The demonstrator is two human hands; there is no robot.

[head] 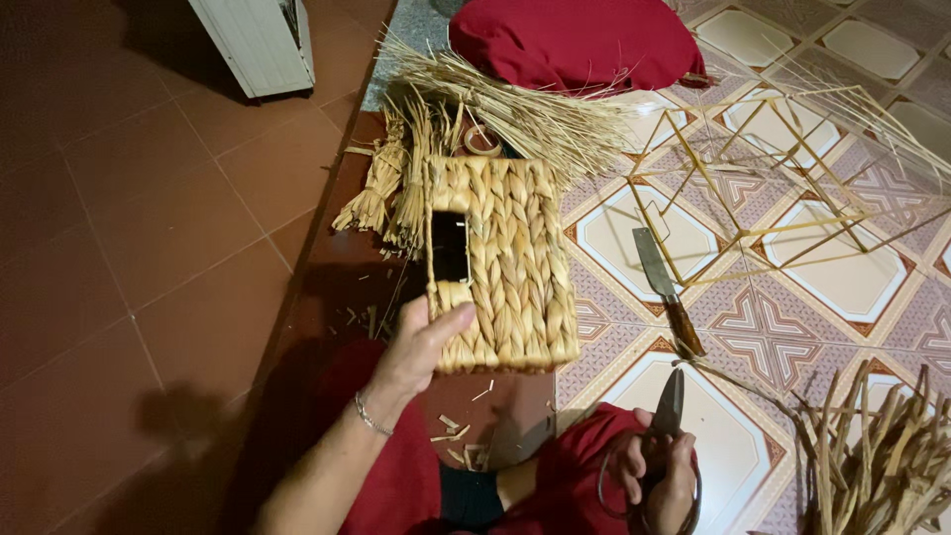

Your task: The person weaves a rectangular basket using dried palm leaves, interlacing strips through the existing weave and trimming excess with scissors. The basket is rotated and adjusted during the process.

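My left hand (421,347) grips the near left corner of a woven straw basket (510,263), holding it up on its side, thumb on the plaited wall. The basket has a dark rectangular handle hole (450,246) near its left edge. Loose unwoven straw ends (396,188) hang from its far side. My right hand (659,471) rests low by my knee, closed around dark metal scissors (671,406) with the blades pointing up. A thin bracelet (371,416) circles my left wrist.
A knife (666,287) with a wooden handle lies on the patterned tiles right of the basket. A wire box frame (763,178) stands beyond it. Straw bundles lie at the far side (525,109) and the near right (882,456). A red cushion (575,40) sits at the top.
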